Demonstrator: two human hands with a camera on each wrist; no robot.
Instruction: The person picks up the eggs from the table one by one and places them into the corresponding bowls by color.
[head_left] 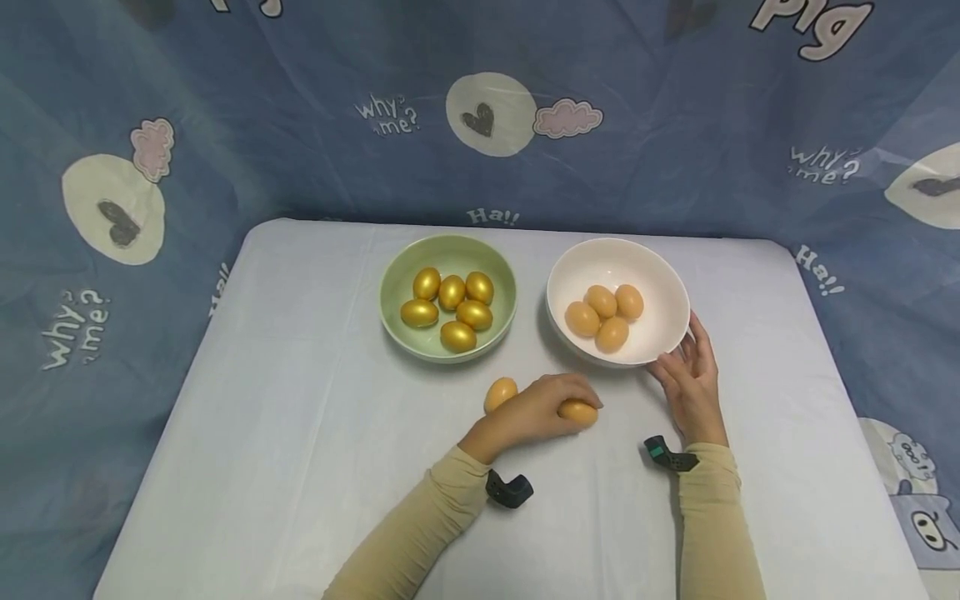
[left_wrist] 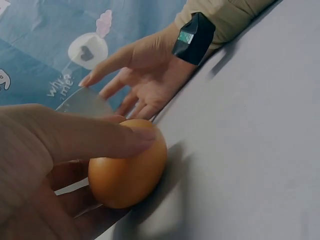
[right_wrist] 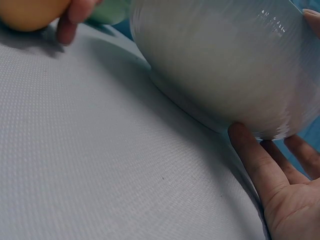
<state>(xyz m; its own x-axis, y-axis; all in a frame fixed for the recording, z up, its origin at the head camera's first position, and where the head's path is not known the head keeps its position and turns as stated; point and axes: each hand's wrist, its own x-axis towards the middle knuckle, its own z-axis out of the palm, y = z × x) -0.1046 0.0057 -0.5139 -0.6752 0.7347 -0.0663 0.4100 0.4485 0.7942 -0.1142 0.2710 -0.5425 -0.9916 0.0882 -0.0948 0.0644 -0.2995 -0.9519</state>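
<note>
My left hand (head_left: pixel 546 408) holds a brown egg (head_left: pixel 577 412) low over the white table, in front of the white bowl. The left wrist view shows the thumb across the top of this egg (left_wrist: pixel 129 167) and the fingers below it. Just left of that hand lies another brown egg (head_left: pixel 501 393), partly hidden by the hand. My right hand (head_left: pixel 692 383) holds the white bowl (head_left: pixel 660 292) at its near right side. In the right wrist view, the fingertips (right_wrist: pixel 245 135) touch the bowl's lower outer wall, with the thumb up by the rim. Several brown eggs (head_left: pixel 602 302) lie inside the bowl.
A green bowl (head_left: pixel 491 250) with several shiny gold eggs (head_left: pixel 452 293) stands left of the white bowl. Both bowls are near the back of the table (head_left: pixel 322 467), where a blue printed cloth (head_left: pixel 300 108) hangs. Each wrist wears a black strap piece (head_left: pixel 510 490).
</note>
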